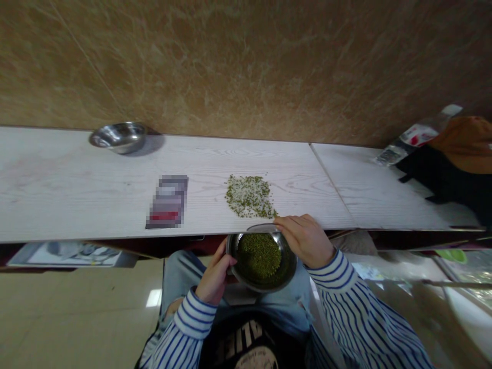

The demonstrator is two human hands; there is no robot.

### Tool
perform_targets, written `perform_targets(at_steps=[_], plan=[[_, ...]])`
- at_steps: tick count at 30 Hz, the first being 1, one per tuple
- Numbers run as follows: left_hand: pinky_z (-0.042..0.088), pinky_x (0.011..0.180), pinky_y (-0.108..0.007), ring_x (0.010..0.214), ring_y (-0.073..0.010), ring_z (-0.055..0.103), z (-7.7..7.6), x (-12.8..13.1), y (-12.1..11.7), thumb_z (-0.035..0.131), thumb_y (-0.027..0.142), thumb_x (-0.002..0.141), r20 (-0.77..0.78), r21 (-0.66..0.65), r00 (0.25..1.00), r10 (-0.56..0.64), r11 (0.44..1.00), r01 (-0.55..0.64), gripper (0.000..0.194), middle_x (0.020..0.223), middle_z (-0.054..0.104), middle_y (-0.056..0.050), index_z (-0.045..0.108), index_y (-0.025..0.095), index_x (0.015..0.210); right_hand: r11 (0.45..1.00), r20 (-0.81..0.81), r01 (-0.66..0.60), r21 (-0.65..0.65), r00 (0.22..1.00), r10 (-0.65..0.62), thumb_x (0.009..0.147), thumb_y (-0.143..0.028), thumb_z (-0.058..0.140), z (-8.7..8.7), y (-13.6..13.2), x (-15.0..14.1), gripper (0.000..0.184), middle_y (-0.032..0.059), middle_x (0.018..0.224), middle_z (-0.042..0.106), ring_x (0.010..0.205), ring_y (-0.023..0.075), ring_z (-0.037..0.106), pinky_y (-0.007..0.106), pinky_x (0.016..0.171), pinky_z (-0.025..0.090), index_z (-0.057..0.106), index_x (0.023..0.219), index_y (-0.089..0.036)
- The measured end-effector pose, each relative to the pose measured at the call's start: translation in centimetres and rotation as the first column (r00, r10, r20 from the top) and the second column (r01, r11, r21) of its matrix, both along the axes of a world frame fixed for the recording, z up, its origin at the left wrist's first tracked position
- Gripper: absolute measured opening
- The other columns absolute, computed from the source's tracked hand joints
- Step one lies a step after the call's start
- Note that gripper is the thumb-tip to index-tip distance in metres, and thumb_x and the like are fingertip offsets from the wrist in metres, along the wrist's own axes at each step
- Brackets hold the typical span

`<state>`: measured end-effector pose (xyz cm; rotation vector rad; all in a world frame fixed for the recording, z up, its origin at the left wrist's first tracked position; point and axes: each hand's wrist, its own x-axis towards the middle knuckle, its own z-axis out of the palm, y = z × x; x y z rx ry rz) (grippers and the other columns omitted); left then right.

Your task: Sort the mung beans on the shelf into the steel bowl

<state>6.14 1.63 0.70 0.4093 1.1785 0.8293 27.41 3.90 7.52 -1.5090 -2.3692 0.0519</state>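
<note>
A metal bowl (286,271) with small green beans (261,256), which look like mung beans, is just below the table's front edge, over my lap. My left hand (216,274) is closed on the bowl's left rim, thumb on top. At the table edge, above the bowl's far rim, my right hand (305,240) pinches a thin, greyish, see-through flat piece (262,227); its exact kind is unclear. Just beyond it, a patch of green beans mixed with white grains (249,196) lies spread on the white wood-grain table (207,159).
Another metal bowl (119,137) stands at the back left by the wall. A blurred-out flat item (168,201) lies left of the grains. On the right are a plastic bottle (417,136) and a black and brown cloth item (457,169). An open drawer (126,259) shows below left.
</note>
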Motion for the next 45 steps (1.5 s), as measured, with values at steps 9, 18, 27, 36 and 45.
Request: perform_targets(at_steps=[9,18,27,36,45], plan=[[0.042,0.047,-0.024,0.057,-0.0130,0.050,-0.5,-0.6,-0.5,0.051,0.014,0.063,-0.010,0.003,1.000,0.002,1.000,-0.002,0.070,0.077,0.062,0.001,0.043,0.029,0.132,0.985,-0.049,0.156,0.073,0.987,-0.153,0.090,-0.026,0.041,-0.8,-1.9,2.0,0.019,0.0048,0.086,0.068,0.078,0.0158,0.062,0.029,0.072,0.045,0.057,0.097,-0.018],[0.045,0.065,-0.027,0.082,-0.0192,0.058,-2.0,-1.0,-2.0,0.052,0.012,0.059,-0.046,0.047,0.999,0.029,0.999,-0.027,0.072,0.101,0.067,-0.004,0.049,0.026,0.129,0.944,-0.168,0.310,0.113,0.942,-0.289,0.087,-0.030,0.045,-1.1,-2.7,4.1,0.018,0.0052,0.085,0.068,0.076,0.0182,0.064,0.031,0.068,0.051,0.057,0.095,-0.020],[0.046,0.065,-0.028,0.083,-0.0197,0.058,-1.5,-1.4,-1.7,0.051,0.012,0.060,-0.076,0.039,0.995,0.066,0.997,-0.063,0.071,0.104,0.066,-0.003,0.048,0.025,0.129,0.934,-0.281,0.357,0.032,0.900,-0.334,0.085,-0.032,0.048,-2.0,-3.0,4.7,0.019,0.0041,0.083,0.069,0.072,0.0166,0.066,0.028,0.063,0.054,0.057,0.097,-0.020],[0.046,0.072,-0.032,0.093,-0.0228,0.058,-1.6,-0.9,-2.0,0.051,0.011,0.061,-0.042,0.027,0.998,0.040,0.999,-0.039,0.069,0.107,0.066,-0.006,0.049,0.024,0.129,0.979,-0.266,0.203,0.035,0.946,-0.187,0.085,-0.024,0.045,-0.6,-1.5,4.0,0.022,0.0053,0.093,0.067,0.082,0.0167,0.064,0.031,0.073,0.053,0.059,0.101,-0.020],[0.044,0.061,-0.028,0.080,-0.0205,0.059,-1.6,-1.5,-1.7,0.052,0.015,0.060,-0.025,-0.012,0.999,0.032,0.999,-0.032,0.075,0.104,0.066,-0.004,0.043,0.029,0.134,0.994,-0.269,0.111,-0.004,0.957,-0.108,0.086,-0.023,0.044,-0.4,0.8,3.3,0.014,0.0047,0.084,0.065,0.078,0.0161,0.061,0.029,0.069,0.051,0.057,0.091,-0.020]])
